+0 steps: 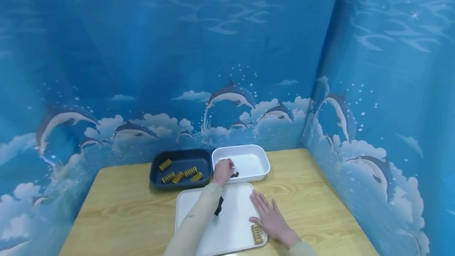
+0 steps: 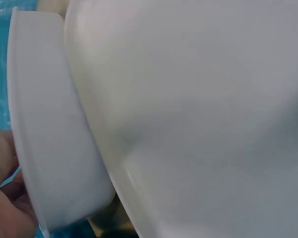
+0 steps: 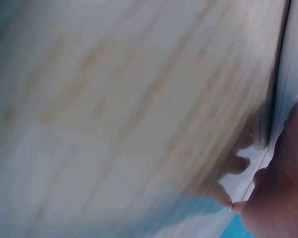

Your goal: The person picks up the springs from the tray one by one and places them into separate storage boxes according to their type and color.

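My left hand (image 1: 223, 172) is over the left end of the white bin (image 1: 261, 173), its fingers bent. In the left wrist view the fingers (image 2: 7, 208) show beyond the bin's rim; I cannot tell whether they hold anything. Small black pieces (image 1: 234, 175) lie in the bin beside this hand. My right hand (image 1: 270, 218) rests with fingers spread along the right edge of the white tray (image 1: 236, 196). Near its thumb, a yellow coil spring (image 1: 256, 234) lies in the tray's corner. Another black piece (image 1: 218, 206) lies on the tray, partly behind my left forearm.
A dark blue bin (image 1: 156, 183) holding several yellow-and-black coil springs (image 1: 178, 177) stands left of the white bin, close against it. Everything sits on a wooden table (image 1: 131, 208). Behind and to the right hangs a blue curtain (image 1: 170, 50) printed with dolphins.
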Demonstrator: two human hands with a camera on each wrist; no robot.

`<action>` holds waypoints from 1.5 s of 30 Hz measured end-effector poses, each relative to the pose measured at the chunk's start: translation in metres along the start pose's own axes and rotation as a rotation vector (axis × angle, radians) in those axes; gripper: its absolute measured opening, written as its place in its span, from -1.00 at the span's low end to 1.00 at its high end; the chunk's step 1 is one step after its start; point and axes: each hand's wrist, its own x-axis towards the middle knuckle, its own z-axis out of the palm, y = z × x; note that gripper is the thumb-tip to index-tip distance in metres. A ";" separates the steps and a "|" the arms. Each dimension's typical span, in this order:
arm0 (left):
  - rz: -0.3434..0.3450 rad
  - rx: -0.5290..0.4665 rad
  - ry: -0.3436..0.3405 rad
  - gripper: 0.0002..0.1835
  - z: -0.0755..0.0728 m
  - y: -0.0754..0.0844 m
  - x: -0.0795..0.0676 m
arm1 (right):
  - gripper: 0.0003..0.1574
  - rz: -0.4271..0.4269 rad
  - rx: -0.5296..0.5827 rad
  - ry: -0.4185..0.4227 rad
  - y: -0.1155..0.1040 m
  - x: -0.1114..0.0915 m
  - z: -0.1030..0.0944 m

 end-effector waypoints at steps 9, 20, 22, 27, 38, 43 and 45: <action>0.095 -0.190 -0.007 -0.87 -0.015 0.007 -0.023 | -0.08 0.032 0.032 -0.049 0.001 -0.003 0.004; 0.180 -0.209 0.056 -0.84 -0.012 0.011 -0.073 | -0.07 0.032 0.057 -0.045 0.010 -0.011 0.016; 0.179 -0.216 0.051 -0.81 -0.009 0.014 -0.082 | -0.07 0.049 0.030 -0.056 0.012 -0.011 0.018; 0.181 -0.256 0.056 -0.73 0.001 0.023 -0.106 | -0.06 0.071 0.036 -0.093 0.013 -0.010 0.016; 0.183 -0.299 0.085 -0.76 0.020 0.032 -0.147 | -0.04 0.018 0.050 -0.038 0.013 -0.005 0.014; 0.155 -0.282 0.070 -0.77 0.031 0.035 -0.166 | -0.12 -0.024 0.041 -0.023 0.010 -0.002 0.009; 0.141 -0.267 0.072 -0.77 0.036 0.035 -0.173 | -0.15 -0.033 0.045 -0.028 0.008 -0.001 0.007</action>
